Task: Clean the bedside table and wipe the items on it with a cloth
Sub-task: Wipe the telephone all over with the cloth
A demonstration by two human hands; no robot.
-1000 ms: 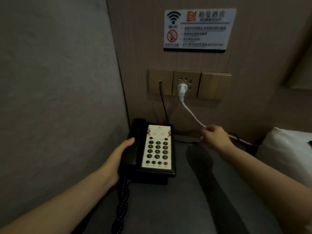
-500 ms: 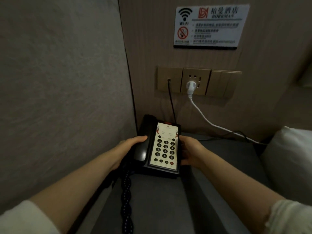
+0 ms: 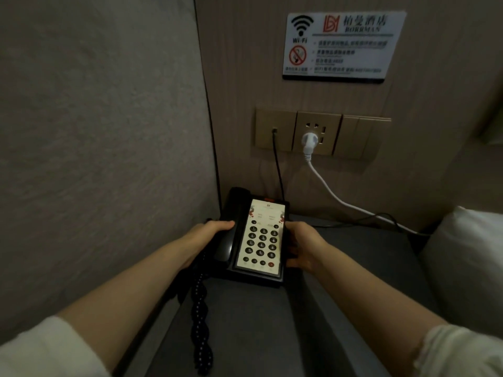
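Note:
A black telephone [image 3: 260, 240] with a white keypad panel stands at the back left corner of the dark grey bedside table [image 3: 340, 281]. My left hand [image 3: 202, 238] grips its left side, thumb over the handset. My right hand [image 3: 303, 247] holds the phone's right edge, fingers curled around it. The coiled black handset cord [image 3: 201, 322] hangs down along the table's left edge. No cloth is in view.
A padded wall panel [image 3: 95, 159] rises directly to the left. Behind the phone is a socket plate [image 3: 318, 133] with a white plug and white cable [image 3: 343, 202] trailing right, plus a thin black cord. A white pillow [image 3: 468, 268] borders the table's right side.
One second ago my right hand was holding the white cable near the wall. It let go and came to grip the phone's right edge. My left hand stayed on the phone.

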